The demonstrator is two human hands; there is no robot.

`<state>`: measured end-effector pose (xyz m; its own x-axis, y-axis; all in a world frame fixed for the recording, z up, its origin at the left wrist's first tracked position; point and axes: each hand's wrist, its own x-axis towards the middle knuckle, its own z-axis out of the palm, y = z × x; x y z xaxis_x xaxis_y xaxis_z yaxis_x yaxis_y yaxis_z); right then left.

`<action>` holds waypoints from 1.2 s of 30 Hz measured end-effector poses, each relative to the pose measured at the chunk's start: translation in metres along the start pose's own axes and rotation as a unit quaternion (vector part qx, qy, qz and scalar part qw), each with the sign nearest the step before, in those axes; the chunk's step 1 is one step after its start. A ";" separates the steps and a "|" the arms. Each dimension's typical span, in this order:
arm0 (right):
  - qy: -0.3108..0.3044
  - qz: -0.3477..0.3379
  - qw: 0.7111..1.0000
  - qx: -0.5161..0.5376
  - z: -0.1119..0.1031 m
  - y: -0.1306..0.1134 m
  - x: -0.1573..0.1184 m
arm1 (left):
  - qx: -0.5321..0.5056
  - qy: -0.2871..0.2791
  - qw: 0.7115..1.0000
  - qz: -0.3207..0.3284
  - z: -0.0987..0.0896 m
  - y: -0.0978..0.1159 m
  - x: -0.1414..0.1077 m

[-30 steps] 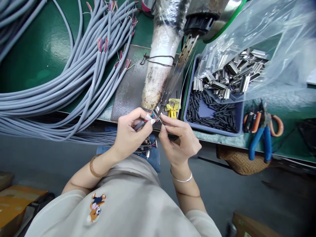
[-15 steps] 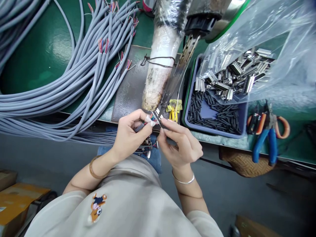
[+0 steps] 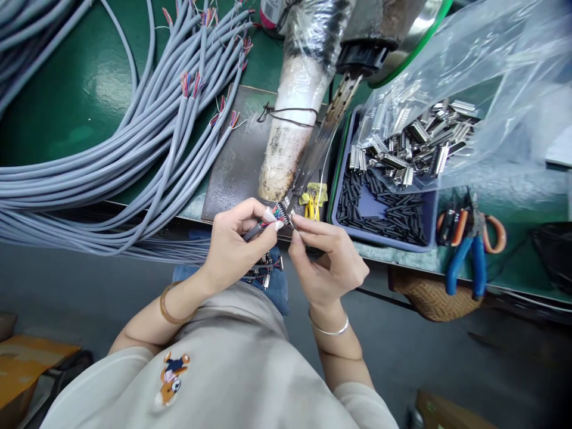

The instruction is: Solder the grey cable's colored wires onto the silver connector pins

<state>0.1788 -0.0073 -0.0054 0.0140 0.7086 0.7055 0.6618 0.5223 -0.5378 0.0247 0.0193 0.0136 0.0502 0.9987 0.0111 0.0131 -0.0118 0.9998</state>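
My left hand (image 3: 235, 241) pinches the end of a grey cable (image 3: 252, 231), where thin coloured wires fan out between thumb and finger. Against those wires lies a small metal multi-pin connector (image 3: 289, 217), gripped at its right end by my right hand's (image 3: 328, 253) thumb and forefinger. The tip of a mounted soldering iron (image 3: 330, 116) comes down onto the connector's pins. Close beside it ends a plastic-wrapped white tube (image 3: 288, 140). Which wires are joined is too small to tell.
Grey cables (image 3: 134, 155) with stripped ends spread over the left of the bench. Right of the iron, a purple tray (image 3: 379, 238) holds black sleeves and a plastic bag of connectors (image 3: 420, 143). Blue-handled pliers (image 3: 467, 250) and a yellow clip (image 3: 311, 205) lie nearby.
The view has shifted slightly, so the tray and pliers appear further left. My right fingers have moved a little at the connector; both hands keep their grip.
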 end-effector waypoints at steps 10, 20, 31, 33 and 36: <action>0.008 -0.010 1.000 -0.015 0.002 -0.001 0.007 | 0.024 0.001 0.999 0.024 0.002 0.005 0.004; -0.019 -0.061 0.996 -0.059 0.002 0.002 0.000 | -0.006 -0.017 0.999 -0.030 -0.001 0.000 0.004; 0.036 -0.059 0.992 -0.105 -0.009 0.006 -0.003 | 0.025 -0.064 0.997 0.042 -0.007 -0.005 -0.015; 0.053 -0.045 0.992 -0.103 -0.009 0.006 -0.006 | 0.026 -0.037 0.999 0.030 -0.008 -0.010 -0.024; 0.034 0.015 0.998 -0.056 -0.006 0.006 -0.009 | -0.054 -0.059 0.992 -0.102 -0.013 -0.015 -0.032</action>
<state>0.1872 -0.0139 -0.0118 0.0829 0.6877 0.7212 0.7399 0.4423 -0.5069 0.0099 -0.0114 -0.0013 0.1735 0.9670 -0.1865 -0.0719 0.2013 0.9769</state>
